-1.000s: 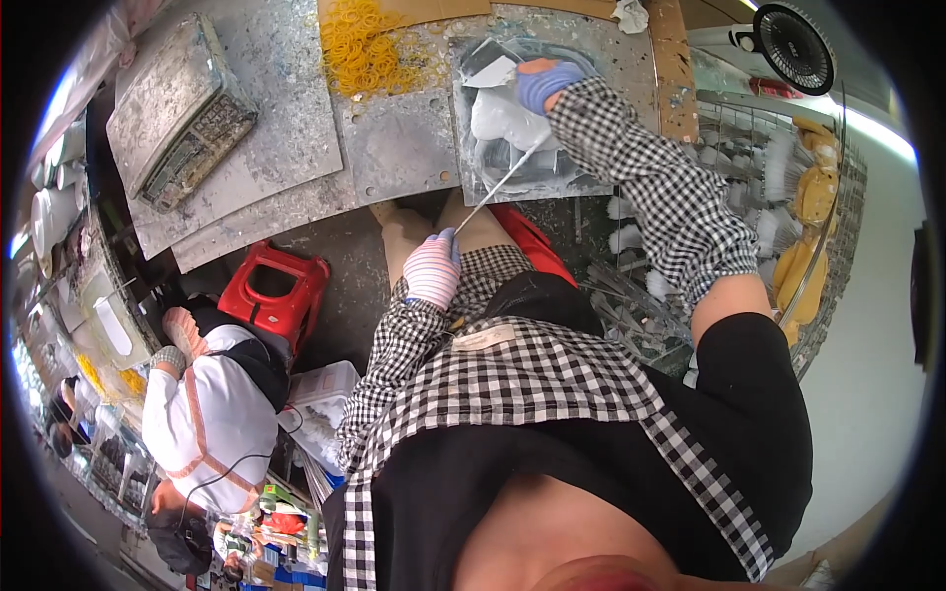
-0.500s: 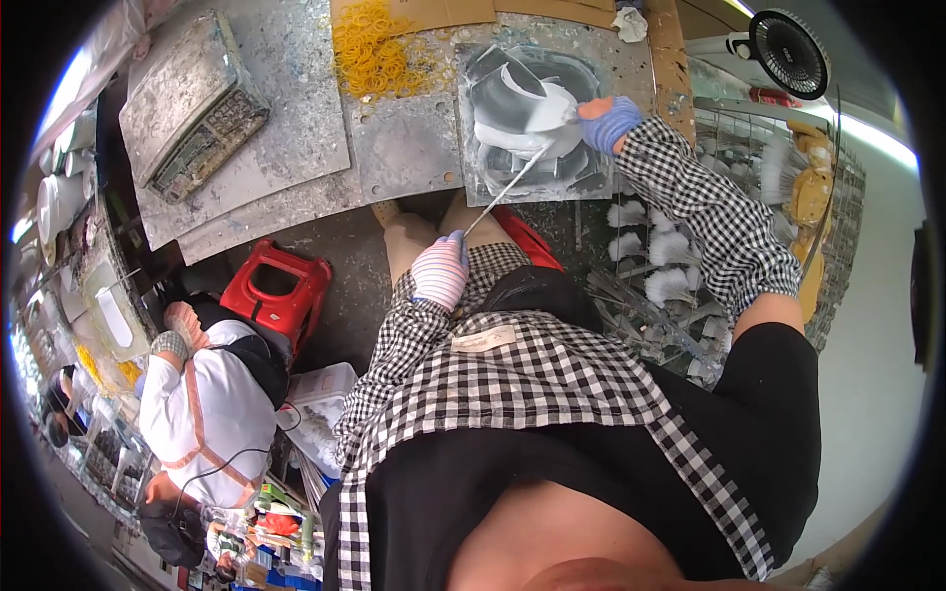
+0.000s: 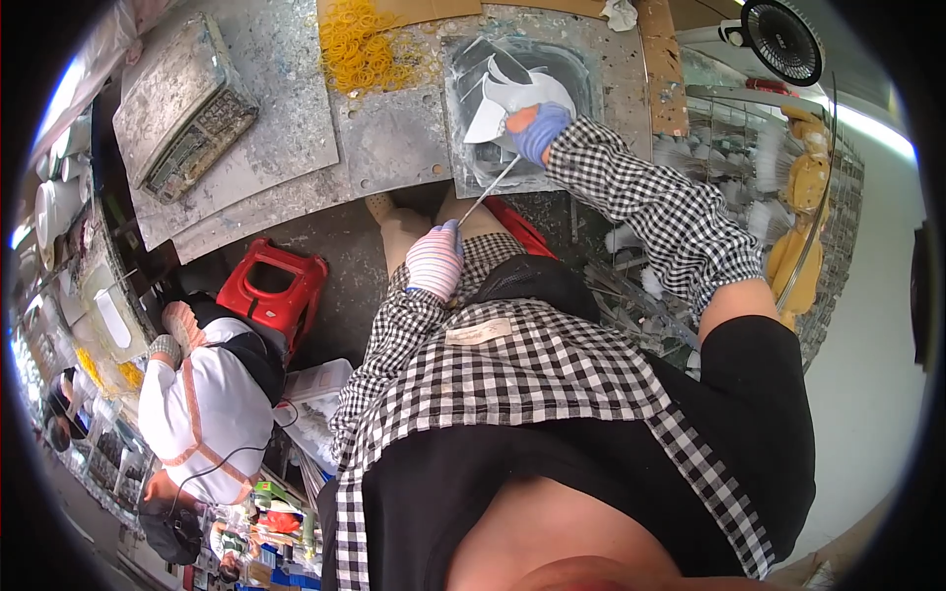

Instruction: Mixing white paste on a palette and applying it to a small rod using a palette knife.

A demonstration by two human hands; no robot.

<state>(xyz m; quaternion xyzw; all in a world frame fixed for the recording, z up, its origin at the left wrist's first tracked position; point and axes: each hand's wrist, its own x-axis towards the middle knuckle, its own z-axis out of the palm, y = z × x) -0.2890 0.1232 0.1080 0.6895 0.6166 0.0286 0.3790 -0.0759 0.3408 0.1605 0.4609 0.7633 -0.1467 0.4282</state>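
Note:
My left hand (image 3: 435,260), in a pink-and-white striped glove, is closed round a thin pale rod (image 3: 487,195) above my lap. The rod slants up and away to the near edge of a grey plate (image 3: 471,174), and its far end is hidden by my right hand. My right hand (image 3: 540,132), in a blue glove with the thumb bare, is closed over the plate. What it grips is hidden under the fingers. Beside it, a thick white paste (image 3: 498,98) lies smeared in a curved, fan-like patch on the plate.
Yellow rubber bands (image 3: 363,47) are heaped on the spattered table (image 3: 399,138), with an old scale (image 3: 187,108) at the left. A wire rack (image 3: 709,148) with white bristle bundles and a fan (image 3: 781,42) stand right. Lower left, a co-worker (image 3: 212,414) sits near a red stool (image 3: 271,286).
My right hand has moved left and nearer over the plate, covering the rod's far end. The white patch has changed shape. My left hand still grips the rod; the whole view has shifted slightly.

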